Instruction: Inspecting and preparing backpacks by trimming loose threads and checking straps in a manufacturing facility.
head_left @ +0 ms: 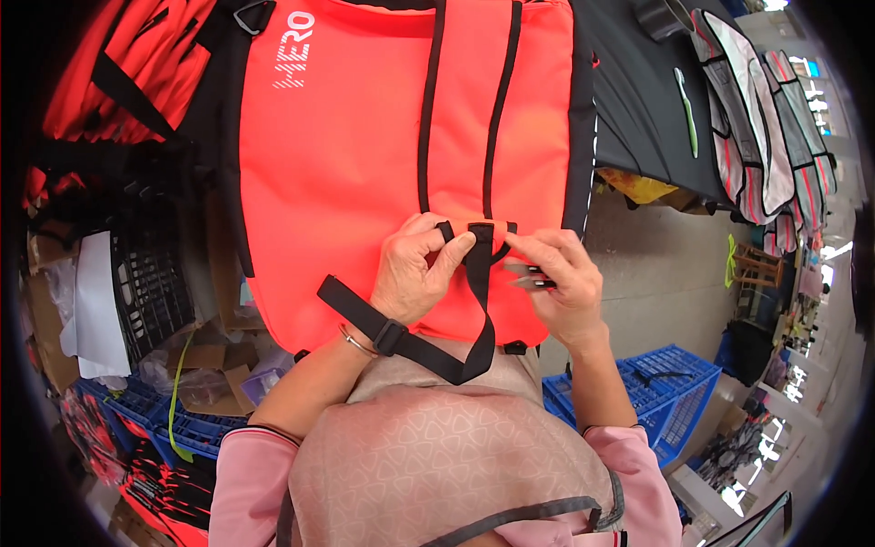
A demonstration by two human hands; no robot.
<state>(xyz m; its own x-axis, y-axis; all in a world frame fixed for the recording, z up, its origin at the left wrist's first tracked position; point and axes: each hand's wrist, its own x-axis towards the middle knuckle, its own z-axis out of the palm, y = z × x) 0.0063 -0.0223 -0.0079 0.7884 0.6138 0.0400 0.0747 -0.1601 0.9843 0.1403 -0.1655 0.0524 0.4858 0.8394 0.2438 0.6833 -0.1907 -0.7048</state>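
A bright orange-red backpack [333,155] with black edging lies in front of me, its bottom end toward my body. My left hand [410,272] is closed at the lower end of the black-trimmed shoulder strap [465,118], thumb and forefinger pinching its edge. From there a black webbing strap [483,310] hangs down, folds and runs up left through a slide buckle [390,337] over my left wrist. My right hand [570,284] keeps small thread snips [531,277] in its curled fingers. Its forefinger touches the shoulder strap's right corner. The snips' tips are partly hidden.
A black-covered table [638,109] extends to the right, with a green-and-white toothbrush-like tool [686,111] and grey striped pieces [752,118] on it. Blue crates [679,383] stand at lower right. Cardboard boxes [214,374] and a black crate [150,264] are at left.
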